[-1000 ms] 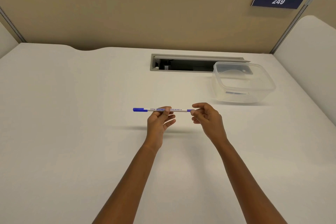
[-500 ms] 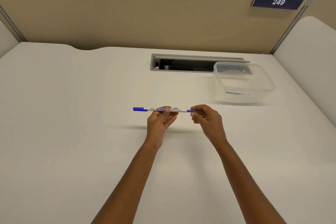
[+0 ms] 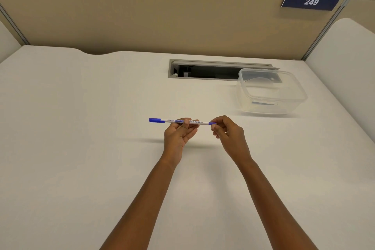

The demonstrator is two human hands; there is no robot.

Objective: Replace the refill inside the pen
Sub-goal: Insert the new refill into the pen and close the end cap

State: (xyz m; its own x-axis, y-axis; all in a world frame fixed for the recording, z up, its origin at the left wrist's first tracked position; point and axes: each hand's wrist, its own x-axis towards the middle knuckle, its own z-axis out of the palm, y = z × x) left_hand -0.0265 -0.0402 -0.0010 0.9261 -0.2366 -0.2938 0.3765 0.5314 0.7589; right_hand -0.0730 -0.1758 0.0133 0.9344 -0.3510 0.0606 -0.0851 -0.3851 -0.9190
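Holding a slim white pen (image 3: 195, 122) level in the air above a pale desk (image 3: 81, 128), a person's two bare arms reach in from the bottom edge. At the far left of the pen is its blue cap (image 3: 156, 120), pointing left and free of both hands. Next comes the left hand (image 3: 178, 135), palm turned up, pinching the middle of the barrel between thumb and fingertips; the printed lettering on the barrel is partly covered by them. Further right, the right hand (image 3: 228, 134) has its fingers curled and grips the pen's small blue end piece (image 3: 212, 123) between thumb and forefinger. The two hands are close together but do not touch. A thin shadow of the pen lies on the desk beneath it. Behind the hands, near the back edge of the desk, is a long open cable slot (image 3: 203, 72). Just right of it sits a clear plastic container (image 3: 272, 95), overlapping the slot's right end; what it holds cannot be made out. On the beige partition (image 3: 142, 16) above, at the upper right, a dark blue plate (image 3: 311, 2) reads 249.
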